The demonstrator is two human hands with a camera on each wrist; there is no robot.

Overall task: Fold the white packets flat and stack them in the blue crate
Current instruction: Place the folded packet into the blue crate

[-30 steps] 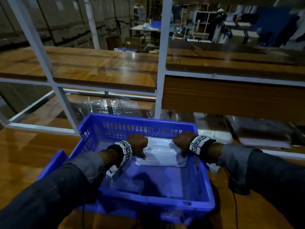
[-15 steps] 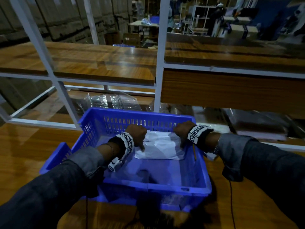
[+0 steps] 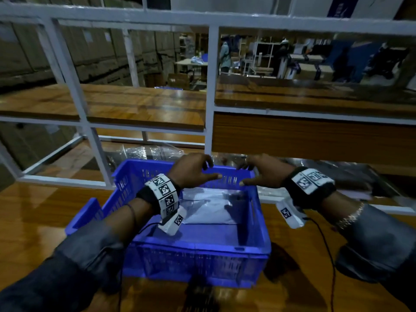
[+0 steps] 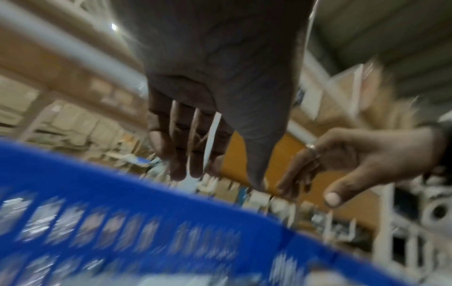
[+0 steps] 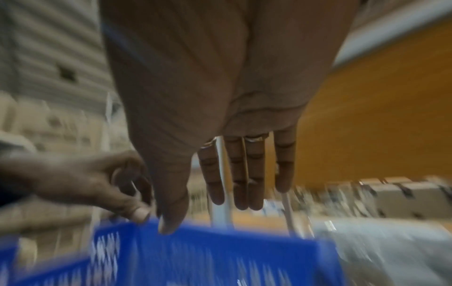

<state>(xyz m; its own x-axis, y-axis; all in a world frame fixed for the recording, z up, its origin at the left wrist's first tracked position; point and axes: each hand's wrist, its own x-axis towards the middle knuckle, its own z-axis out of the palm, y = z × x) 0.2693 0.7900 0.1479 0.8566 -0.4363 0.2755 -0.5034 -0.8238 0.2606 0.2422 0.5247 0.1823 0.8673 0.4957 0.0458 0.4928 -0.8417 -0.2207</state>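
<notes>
The blue crate (image 3: 198,248) stands on the wooden table in front of me. One folded white packet (image 3: 209,208) lies flat on its floor, toward the far wall. My left hand (image 3: 202,170) and right hand (image 3: 247,174) hover side by side above the crate's far rim, clear of the packet. Both have fingers spread and hold nothing. The left wrist view is blurred and shows the left hand (image 4: 195,135) with straight fingers over the crate (image 4: 122,203). The right wrist view shows the right hand (image 5: 232,154) likewise open above the crate (image 5: 220,251).
Clear plastic bags (image 3: 153,152) lie just behind the crate. More bagged packets (image 3: 337,176) sit to the right under a low wooden shelf (image 3: 315,136). A white metal frame post (image 3: 94,149) rises at the crate's back left corner. The table (image 3: 33,221) extends left.
Both hands have let go of the white packet and risen from inside the crate to above its far rim, fingers now spread. The packet stays lying in the crate.
</notes>
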